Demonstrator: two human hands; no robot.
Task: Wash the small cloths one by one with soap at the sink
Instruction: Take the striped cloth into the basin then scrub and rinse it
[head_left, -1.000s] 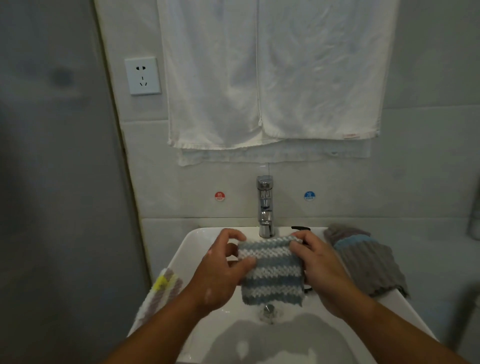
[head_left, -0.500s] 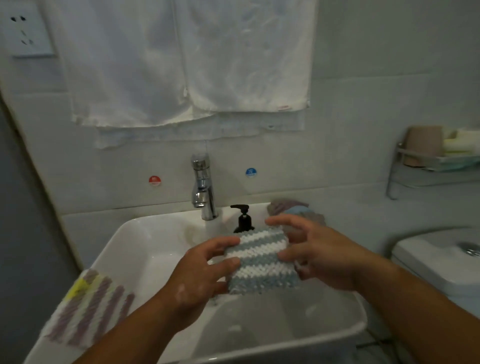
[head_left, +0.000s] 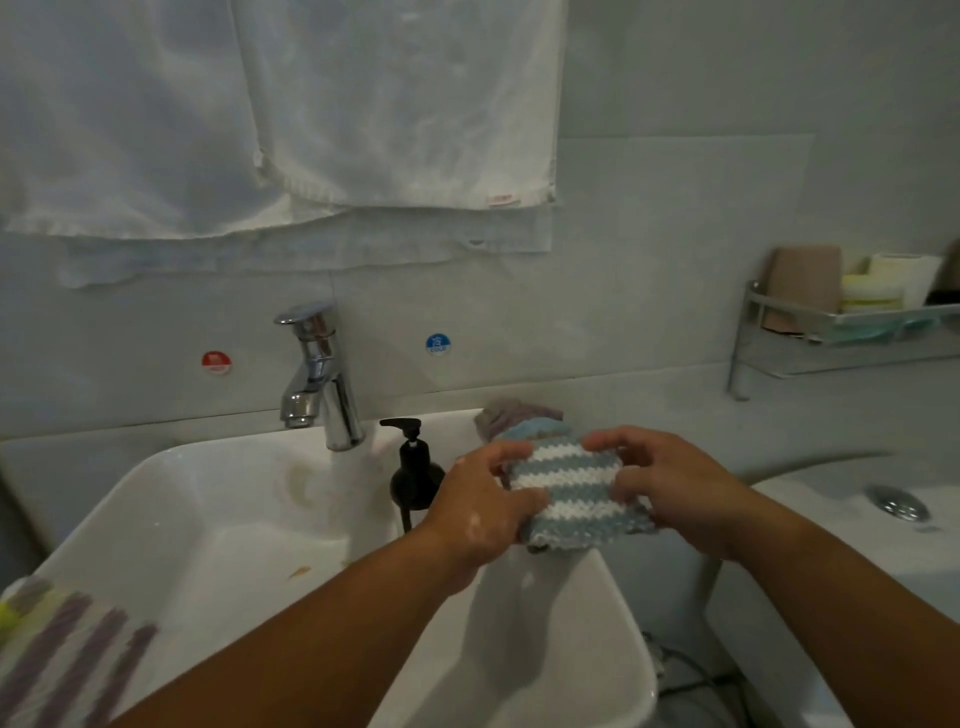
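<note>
I hold a small knitted cloth with blue-grey and white stripes (head_left: 569, 491) over the right rim of the white sink (head_left: 218, 525). My left hand (head_left: 480, 512) grips its left edge, soap foam on the back of the hand. My right hand (head_left: 670, 486) grips its right edge. A black soap pump bottle (head_left: 414, 470) stands just left of my left hand, beside the chrome tap (head_left: 319, 376). A grey and blue cloth (head_left: 519, 421) lies on the rim behind the held cloth. A purple-striped cloth (head_left: 62, 654) lies on the sink's left rim.
White towels (head_left: 291, 114) hang on the wall above the tap. A metal wall shelf (head_left: 841, 322) with sponges and a cup is at the right. A white toilet tank (head_left: 852, 519) stands right of the sink. Red and blue stickers mark the wall.
Both hands have carried the striped cloth from under the tap to the right rim of the sink. The camera has swung right, and the shelf and toilet tank have come into view.
</note>
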